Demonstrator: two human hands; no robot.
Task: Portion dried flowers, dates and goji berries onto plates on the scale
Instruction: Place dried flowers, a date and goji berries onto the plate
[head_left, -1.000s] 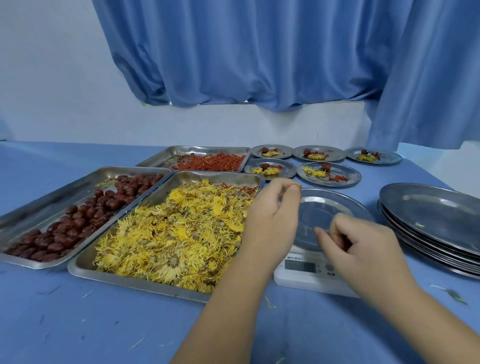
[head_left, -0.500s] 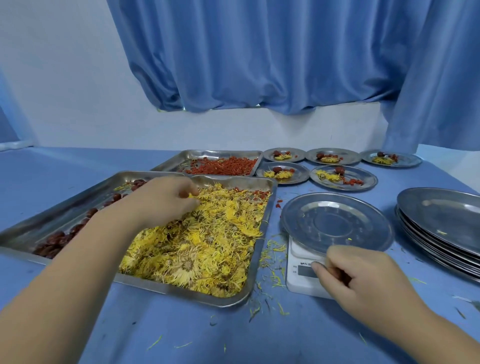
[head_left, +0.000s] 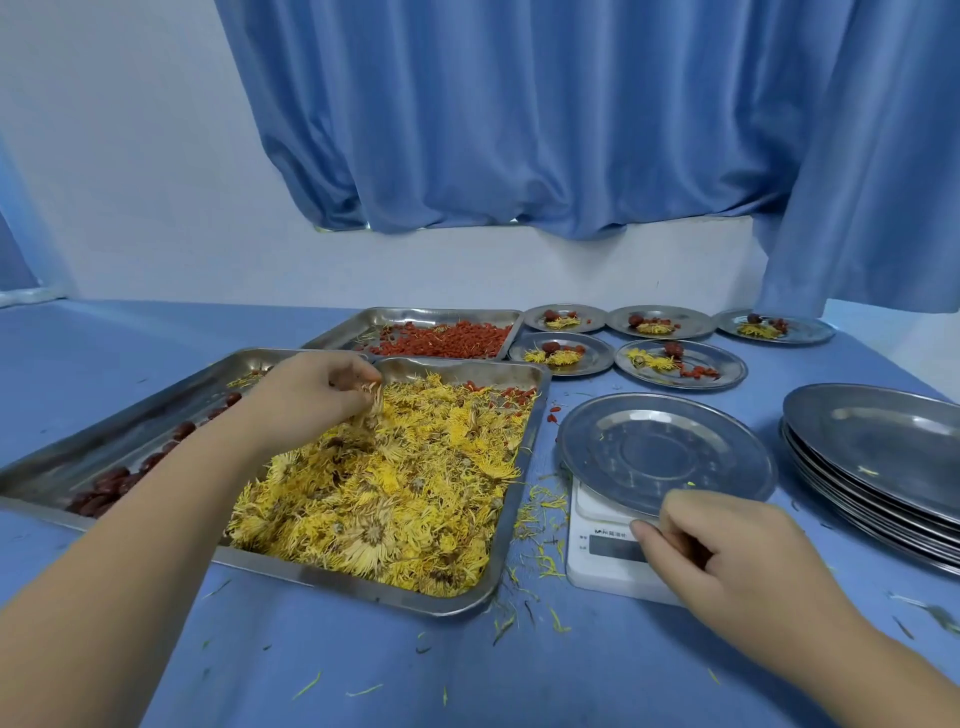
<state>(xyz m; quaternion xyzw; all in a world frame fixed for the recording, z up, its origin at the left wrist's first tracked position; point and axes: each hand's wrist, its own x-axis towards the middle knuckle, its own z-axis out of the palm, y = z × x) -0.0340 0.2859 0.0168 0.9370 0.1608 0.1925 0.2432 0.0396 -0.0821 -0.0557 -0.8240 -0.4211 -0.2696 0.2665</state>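
The right hand (head_left: 727, 556) sits nearest, as it did a second ago, at the front of the one white scale (head_left: 602, 551). Its fingers are curled against the near rim of the plate (head_left: 665, 452) on top. Whether they pinch that rim or only rest there cannot be told.

The change is in the left hand (head_left: 306, 395). A second ago it hovered by the scale, and half a second ago it dipped into the far left corner of the middle tray (head_left: 363, 587). Now its fingertips pinch a small tuft of the dried flowers (head_left: 405, 483) just above the heap. The plate on the scale holds only a few stray petals, so a fresh portion looks to be starting with the flowers, and the dates and berries are still to come.

Loose petals lie on the blue table (head_left: 363, 670) between tray and scale.

By count there are three trays. One holds flowers, the one to its left holds dates (head_left: 111, 480), and the far one holds goji berries (head_left: 447, 340), a few of which are also scattered in the flower tray's far corner.

At the right a stack of empty plates (head_left: 872, 478) waits, too tightly nested to count.

Beyond the scale stand five filled plates (head_left: 737, 369), two nearer and three behind, each showing yellow flowers with red pieces. A blue curtain (head_left: 519, 130) hangs behind.
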